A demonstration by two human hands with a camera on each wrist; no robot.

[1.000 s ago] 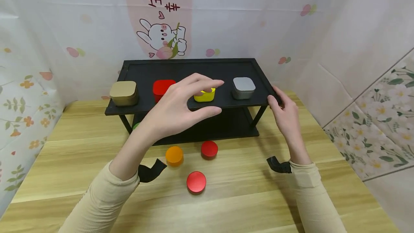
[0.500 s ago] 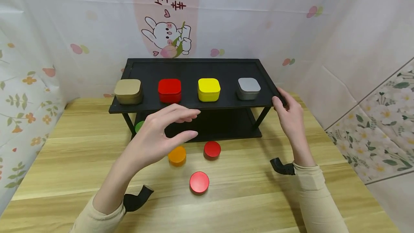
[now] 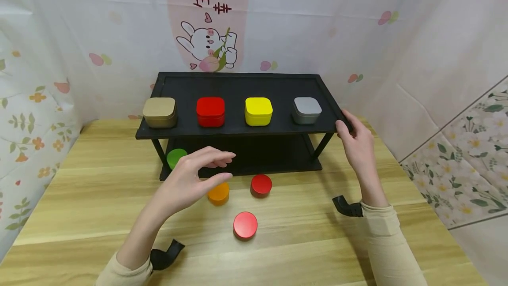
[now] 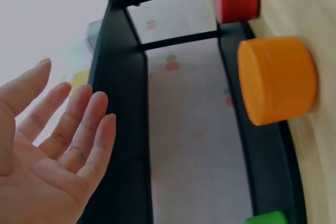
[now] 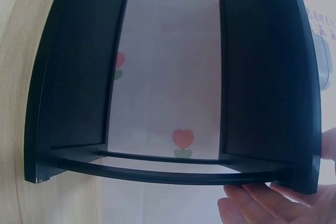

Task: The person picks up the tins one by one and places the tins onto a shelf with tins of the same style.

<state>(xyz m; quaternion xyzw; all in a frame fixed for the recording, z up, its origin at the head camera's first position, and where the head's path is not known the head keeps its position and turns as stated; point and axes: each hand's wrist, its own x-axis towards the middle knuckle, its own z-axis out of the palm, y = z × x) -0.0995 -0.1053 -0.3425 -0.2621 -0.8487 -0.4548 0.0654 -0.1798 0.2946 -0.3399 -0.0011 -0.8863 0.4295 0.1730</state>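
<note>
A black two-tier shelf [image 3: 238,84] stands at the back of the table. My right hand [image 3: 357,142] grips the right end of its top board, thumb on the front corner; in the right wrist view, the fingers [image 5: 257,203] reach beneath that end. My left hand [image 3: 194,178] holds nothing in front of the shelf, thumb and fingers spread apart, overlapping an orange round tin [image 3: 219,194] in the head view. On the top board sit a gold square tin [image 3: 160,113], a red one [image 3: 211,112], a yellow one [image 3: 259,111] and a silver one [image 3: 307,111].
A green round tin [image 3: 176,157] sits at the left of the lower board. Two red round tins, one near the shelf [image 3: 261,186] and one closer to me [image 3: 245,225], stand on the wooden table [image 3: 301,246]. A printed curtain [image 3: 285,25] hangs behind.
My left hand has drawn back from above the top board, down and to the left, uncovering the red and yellow square tins. The right hand keeps its grip on the shelf; the head view has shifted slightly.
</note>
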